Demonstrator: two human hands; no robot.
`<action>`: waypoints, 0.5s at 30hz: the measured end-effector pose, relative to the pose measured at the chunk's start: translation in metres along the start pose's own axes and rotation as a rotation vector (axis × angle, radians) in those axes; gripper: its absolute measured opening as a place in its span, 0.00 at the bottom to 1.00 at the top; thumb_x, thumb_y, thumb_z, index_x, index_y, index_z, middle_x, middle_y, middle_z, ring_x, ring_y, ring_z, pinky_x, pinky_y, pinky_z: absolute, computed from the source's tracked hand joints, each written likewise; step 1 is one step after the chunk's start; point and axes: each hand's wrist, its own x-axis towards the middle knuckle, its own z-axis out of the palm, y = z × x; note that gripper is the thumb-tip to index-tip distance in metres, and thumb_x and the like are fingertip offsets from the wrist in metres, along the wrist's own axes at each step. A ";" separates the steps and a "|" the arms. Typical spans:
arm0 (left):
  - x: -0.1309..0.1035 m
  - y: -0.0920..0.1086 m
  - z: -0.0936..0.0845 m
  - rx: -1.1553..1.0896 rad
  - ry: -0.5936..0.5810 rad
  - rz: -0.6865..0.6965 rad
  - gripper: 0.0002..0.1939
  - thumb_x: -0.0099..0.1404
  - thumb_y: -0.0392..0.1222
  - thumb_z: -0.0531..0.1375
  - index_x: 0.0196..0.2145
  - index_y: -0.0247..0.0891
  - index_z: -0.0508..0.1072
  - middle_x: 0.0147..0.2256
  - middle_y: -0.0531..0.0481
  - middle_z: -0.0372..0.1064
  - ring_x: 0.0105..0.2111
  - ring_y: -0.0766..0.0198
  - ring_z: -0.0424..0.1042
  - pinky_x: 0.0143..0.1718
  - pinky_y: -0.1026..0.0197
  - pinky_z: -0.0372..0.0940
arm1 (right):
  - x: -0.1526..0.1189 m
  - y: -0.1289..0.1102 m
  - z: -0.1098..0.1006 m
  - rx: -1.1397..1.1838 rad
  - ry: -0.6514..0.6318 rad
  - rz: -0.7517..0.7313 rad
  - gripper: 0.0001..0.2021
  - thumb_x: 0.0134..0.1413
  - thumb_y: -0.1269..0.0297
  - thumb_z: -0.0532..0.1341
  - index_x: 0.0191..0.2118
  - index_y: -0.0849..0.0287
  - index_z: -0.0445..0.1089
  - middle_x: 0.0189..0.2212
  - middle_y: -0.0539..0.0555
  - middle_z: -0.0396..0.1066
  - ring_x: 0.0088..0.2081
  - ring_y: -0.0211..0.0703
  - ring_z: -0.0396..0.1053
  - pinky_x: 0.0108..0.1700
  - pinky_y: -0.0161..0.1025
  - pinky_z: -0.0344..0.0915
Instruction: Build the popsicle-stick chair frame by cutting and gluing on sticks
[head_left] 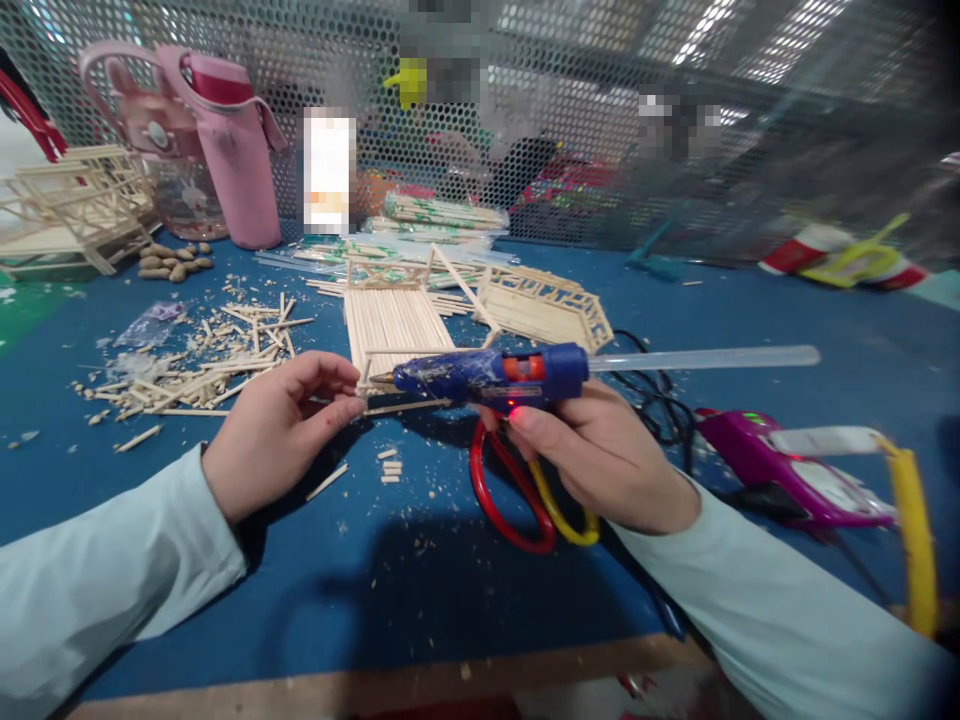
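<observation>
My right hand (622,455) is wrapped round a blue hot glue gun (476,375) with a lit red light; a clear glue stick (705,357) juts from its back. The nozzle points left, close to the fingertips of my left hand (277,425). Those fingers pinch the near corner of a wooden stick model (394,320), a flat deck of sticks with thin rails. The gun hides part of this model. Below the gun lie scissors (517,500) with a red and a yellow handle loop, their blades hidden.
Loose stick pieces (217,365) are heaped at left, near peanuts (172,262). Behind stand a pink bottle (238,165) and bagged sticks (442,218). Another stick frame (544,305) sits behind the gun. A purple tool (780,465) and black cable (671,400) lie at right.
</observation>
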 end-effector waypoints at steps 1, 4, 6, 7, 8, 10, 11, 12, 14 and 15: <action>0.000 0.000 0.000 0.002 -0.001 -0.002 0.12 0.57 0.44 0.63 0.38 0.36 0.71 0.31 0.50 0.73 0.31 0.65 0.72 0.35 0.61 0.69 | 0.000 0.000 0.000 -0.050 -0.057 -0.032 0.20 0.52 0.53 0.62 0.14 0.53 0.64 0.16 0.52 0.67 0.27 0.46 0.70 0.32 0.41 0.68; 0.001 0.000 0.000 0.007 0.002 -0.007 0.12 0.57 0.44 0.63 0.37 0.36 0.71 0.31 0.50 0.73 0.30 0.66 0.72 0.34 0.62 0.69 | 0.000 0.001 -0.001 -0.153 -0.154 -0.090 0.22 0.58 0.54 0.57 0.15 0.54 0.63 0.16 0.52 0.68 0.26 0.44 0.68 0.31 0.41 0.66; 0.001 0.002 0.000 0.012 0.002 -0.009 0.12 0.57 0.43 0.63 0.37 0.36 0.71 0.31 0.51 0.73 0.30 0.67 0.72 0.34 0.63 0.68 | 0.000 0.001 -0.002 -0.154 -0.159 -0.086 0.23 0.58 0.53 0.56 0.15 0.54 0.62 0.17 0.52 0.68 0.25 0.43 0.67 0.29 0.40 0.65; 0.001 0.003 0.000 0.014 0.002 -0.007 0.11 0.57 0.43 0.63 0.37 0.36 0.71 0.31 0.51 0.73 0.30 0.67 0.72 0.34 0.63 0.68 | 0.000 0.001 -0.002 -0.146 -0.163 -0.081 0.23 0.58 0.52 0.56 0.15 0.54 0.62 0.17 0.52 0.68 0.25 0.43 0.67 0.28 0.39 0.64; 0.001 0.003 0.000 0.018 0.002 -0.004 0.11 0.57 0.43 0.63 0.37 0.36 0.71 0.31 0.51 0.73 0.29 0.67 0.71 0.33 0.63 0.68 | 0.000 0.002 -0.002 -0.138 -0.170 -0.074 0.23 0.58 0.51 0.56 0.14 0.54 0.62 0.17 0.52 0.68 0.24 0.43 0.67 0.27 0.39 0.64; 0.001 0.004 0.000 0.023 0.003 -0.001 0.11 0.57 0.43 0.63 0.37 0.36 0.71 0.30 0.51 0.73 0.29 0.67 0.71 0.33 0.63 0.68 | -0.001 0.002 -0.002 -0.121 -0.166 -0.058 0.23 0.57 0.49 0.57 0.16 0.55 0.64 0.18 0.52 0.68 0.24 0.42 0.66 0.26 0.38 0.63; 0.001 0.004 0.000 0.023 0.004 0.001 0.11 0.57 0.43 0.62 0.37 0.36 0.71 0.30 0.51 0.73 0.30 0.66 0.71 0.33 0.62 0.68 | -0.002 0.003 -0.002 -0.105 -0.160 -0.045 0.22 0.57 0.49 0.57 0.17 0.55 0.66 0.18 0.52 0.68 0.23 0.41 0.66 0.25 0.38 0.62; 0.000 0.004 0.000 0.023 0.004 0.001 0.11 0.57 0.43 0.62 0.37 0.36 0.71 0.31 0.51 0.72 0.30 0.66 0.72 0.34 0.62 0.68 | -0.003 0.004 -0.003 -0.082 -0.151 -0.026 0.21 0.57 0.48 0.57 0.19 0.56 0.68 0.17 0.52 0.67 0.23 0.40 0.65 0.24 0.37 0.61; 0.000 0.003 0.000 0.026 0.004 -0.004 0.11 0.57 0.43 0.62 0.37 0.36 0.71 0.31 0.51 0.72 0.30 0.66 0.71 0.33 0.62 0.68 | -0.007 0.005 -0.004 -0.012 -0.127 0.022 0.20 0.56 0.47 0.58 0.23 0.57 0.71 0.17 0.51 0.66 0.21 0.39 0.62 0.22 0.37 0.60; 0.000 0.002 0.000 0.025 0.003 -0.006 0.12 0.57 0.43 0.62 0.37 0.36 0.70 0.30 0.51 0.72 0.30 0.66 0.71 0.33 0.62 0.68 | -0.009 0.006 -0.005 0.027 -0.116 0.050 0.19 0.55 0.46 0.59 0.25 0.57 0.72 0.18 0.51 0.66 0.20 0.38 0.61 0.22 0.37 0.59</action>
